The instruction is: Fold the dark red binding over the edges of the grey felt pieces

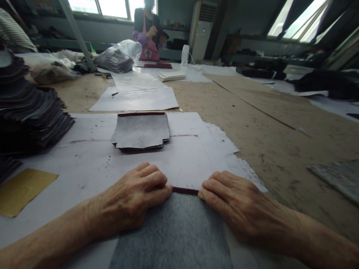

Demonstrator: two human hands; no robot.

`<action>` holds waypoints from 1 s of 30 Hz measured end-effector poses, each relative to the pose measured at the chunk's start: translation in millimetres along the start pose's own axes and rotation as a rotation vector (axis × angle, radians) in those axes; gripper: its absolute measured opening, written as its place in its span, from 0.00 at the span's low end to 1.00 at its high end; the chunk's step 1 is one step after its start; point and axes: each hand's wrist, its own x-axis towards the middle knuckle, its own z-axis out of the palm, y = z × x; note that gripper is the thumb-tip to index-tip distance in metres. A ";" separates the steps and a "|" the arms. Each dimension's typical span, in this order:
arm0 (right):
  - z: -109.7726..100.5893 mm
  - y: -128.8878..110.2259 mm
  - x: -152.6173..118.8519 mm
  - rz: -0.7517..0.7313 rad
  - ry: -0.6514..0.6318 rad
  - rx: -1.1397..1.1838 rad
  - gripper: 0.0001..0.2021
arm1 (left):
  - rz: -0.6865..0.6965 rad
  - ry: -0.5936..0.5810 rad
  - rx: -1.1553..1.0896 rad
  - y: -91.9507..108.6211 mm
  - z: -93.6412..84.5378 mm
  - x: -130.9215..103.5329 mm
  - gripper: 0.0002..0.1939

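Head view: the left hand (129, 198) and the right hand (246, 209) are facing each other at the far edge of the grey sheet (179, 235), which is lying on the white paper (182, 157) and running down out of the picture's bottom. Along that edge a maroon strip (185, 191) is showing between the hands. They are probably gripping near both ends of the strip so that it is staying straight and even, with the sheet lying flat towards the person. The left fingers (153, 177) are curling close together, with the thumb tip pressing on the strip's left end; they are leaving no visible opening and appear to be pinching the edge. The right fingers (215, 183) are bunching together in the same way, closing on the strip's right end. Beyond the hands, a small pile (141, 130) of similar pieces is sitting on the paper, its maroon edge facing away, probably within easy reach. A tall stack (28, 116) is rising at the left, with a yellow card (28, 192) lying nearer. The paper is covering part of the desk (202, 97), perhaps shielding the work. Across it, a co-worker (151, 33) is holding something dark.
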 end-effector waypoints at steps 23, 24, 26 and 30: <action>3.0 1.3 -20.6 0.124 0.037 0.070 0.12 | -0.008 0.074 -0.043 0.4 3.0 0.5 0.20; 2.6 1.6 -20.6 0.118 0.031 0.064 0.12 | -0.007 0.076 -0.043 0.4 3.5 0.1 0.20; 1.9 1.8 -20.6 0.123 0.018 0.051 0.12 | -0.006 0.083 -0.039 0.3 4.2 -0.4 0.20; 3.7 1.1 -22.8 0.160 0.029 0.078 0.12 | -0.008 0.094 -0.024 -0.1 4.3 0.7 0.19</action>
